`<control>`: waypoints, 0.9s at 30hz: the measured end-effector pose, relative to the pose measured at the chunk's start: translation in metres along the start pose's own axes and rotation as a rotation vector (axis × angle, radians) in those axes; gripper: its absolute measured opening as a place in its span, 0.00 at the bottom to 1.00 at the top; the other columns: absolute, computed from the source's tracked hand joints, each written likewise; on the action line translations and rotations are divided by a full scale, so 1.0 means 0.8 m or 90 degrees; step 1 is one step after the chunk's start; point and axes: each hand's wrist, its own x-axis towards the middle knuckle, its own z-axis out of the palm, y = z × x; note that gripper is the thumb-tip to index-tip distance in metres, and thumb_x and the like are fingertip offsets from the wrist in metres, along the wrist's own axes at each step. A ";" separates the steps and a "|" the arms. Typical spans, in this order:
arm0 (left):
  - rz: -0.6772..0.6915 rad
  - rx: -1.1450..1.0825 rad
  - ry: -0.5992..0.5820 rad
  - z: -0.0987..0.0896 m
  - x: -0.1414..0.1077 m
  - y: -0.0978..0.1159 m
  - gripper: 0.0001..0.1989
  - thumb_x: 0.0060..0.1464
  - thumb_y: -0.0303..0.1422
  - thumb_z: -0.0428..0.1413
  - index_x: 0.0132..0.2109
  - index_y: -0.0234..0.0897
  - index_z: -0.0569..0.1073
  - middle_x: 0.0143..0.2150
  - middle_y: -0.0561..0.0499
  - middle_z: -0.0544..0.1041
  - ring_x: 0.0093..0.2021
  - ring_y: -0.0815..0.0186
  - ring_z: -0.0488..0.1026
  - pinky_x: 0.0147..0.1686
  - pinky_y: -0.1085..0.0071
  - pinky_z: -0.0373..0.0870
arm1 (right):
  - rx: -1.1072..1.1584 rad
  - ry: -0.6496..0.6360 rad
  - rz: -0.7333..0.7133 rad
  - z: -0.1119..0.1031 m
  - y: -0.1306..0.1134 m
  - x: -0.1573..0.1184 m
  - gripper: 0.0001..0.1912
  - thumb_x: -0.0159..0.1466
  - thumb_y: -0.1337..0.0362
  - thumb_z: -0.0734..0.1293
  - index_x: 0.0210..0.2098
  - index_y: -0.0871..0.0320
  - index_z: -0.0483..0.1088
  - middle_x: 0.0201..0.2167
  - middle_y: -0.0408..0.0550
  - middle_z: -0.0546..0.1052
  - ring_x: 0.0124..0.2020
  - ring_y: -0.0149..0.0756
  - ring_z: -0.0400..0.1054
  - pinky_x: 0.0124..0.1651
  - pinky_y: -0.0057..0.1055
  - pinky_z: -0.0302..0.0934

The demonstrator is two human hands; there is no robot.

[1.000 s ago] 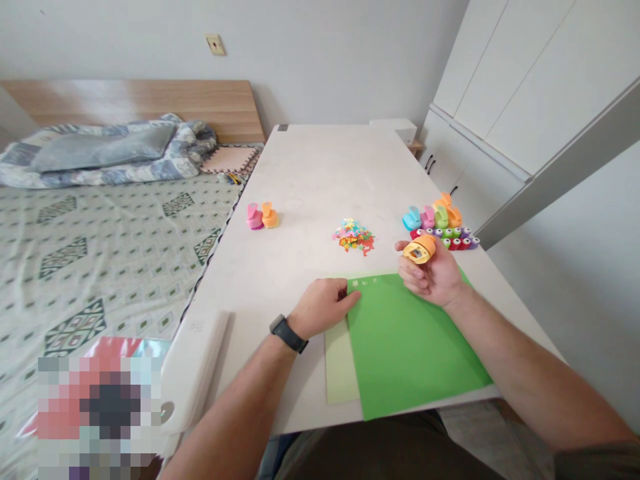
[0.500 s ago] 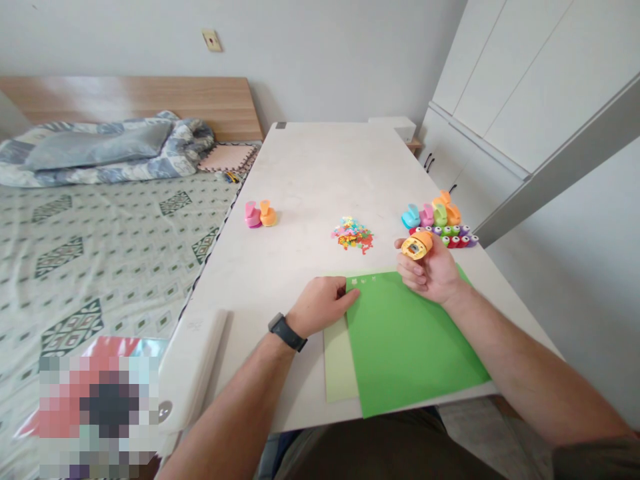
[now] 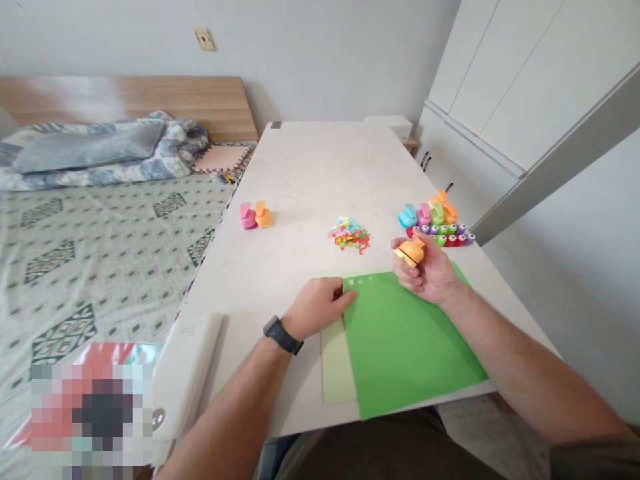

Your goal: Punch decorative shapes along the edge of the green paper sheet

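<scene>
My right hand is closed around an orange craft paper punch, holding it above the far right part of a green sheet of paper. With thumb on top and fingers underneath, my left hand pinches the sheet's far left corner. Close to that thumb, a few small shapes are cut out along the sheet's far edge. A pale yellow-green sheet lies partly beneath the green one. Beyond the paper is a pile of small colourful paper cutouts.
A pink punch and an orange punch stand together at the left. Several larger punches and rows of small ones stand at the right. A long white device lies along the table's left edge, beside a bed.
My right hand has turned the orange punch, so its open underside no longer faces me and its side shows. My left hand stays on the corner. The view has shifted slightly.
</scene>
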 end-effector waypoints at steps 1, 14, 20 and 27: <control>-0.002 -0.001 -0.001 0.000 0.000 0.000 0.21 0.62 0.46 0.50 0.26 0.37 0.65 0.21 0.55 0.63 0.23 0.70 0.57 0.26 0.70 0.47 | -0.001 -0.003 -0.002 0.001 0.000 -0.001 0.23 0.68 0.42 0.61 0.40 0.55 0.71 0.14 0.35 0.61 0.12 0.26 0.45 0.12 0.21 0.41; -0.001 -0.002 0.000 0.000 0.000 0.000 0.22 0.63 0.46 0.51 0.26 0.37 0.66 0.22 0.55 0.64 0.23 0.71 0.58 0.25 0.71 0.47 | 0.003 -0.017 -0.018 0.002 -0.002 -0.004 0.16 0.70 0.48 0.61 0.39 0.53 0.69 0.13 0.34 0.61 0.12 0.26 0.43 0.12 0.20 0.41; 0.003 0.006 0.001 0.002 0.001 -0.002 0.22 0.63 0.47 0.50 0.26 0.36 0.65 0.21 0.55 0.63 0.23 0.71 0.57 0.25 0.71 0.47 | 0.009 -0.014 -0.024 -0.002 -0.001 -0.003 0.14 0.69 0.49 0.62 0.38 0.52 0.67 0.13 0.34 0.60 0.12 0.26 0.41 0.11 0.20 0.40; 0.002 0.016 0.003 0.001 0.001 -0.002 0.22 0.63 0.46 0.51 0.26 0.36 0.65 0.21 0.56 0.64 0.23 0.71 0.57 0.25 0.70 0.47 | 0.012 -0.014 -0.018 -0.003 -0.001 -0.001 0.13 0.69 0.50 0.61 0.38 0.52 0.67 0.13 0.34 0.60 0.13 0.27 0.39 0.11 0.21 0.39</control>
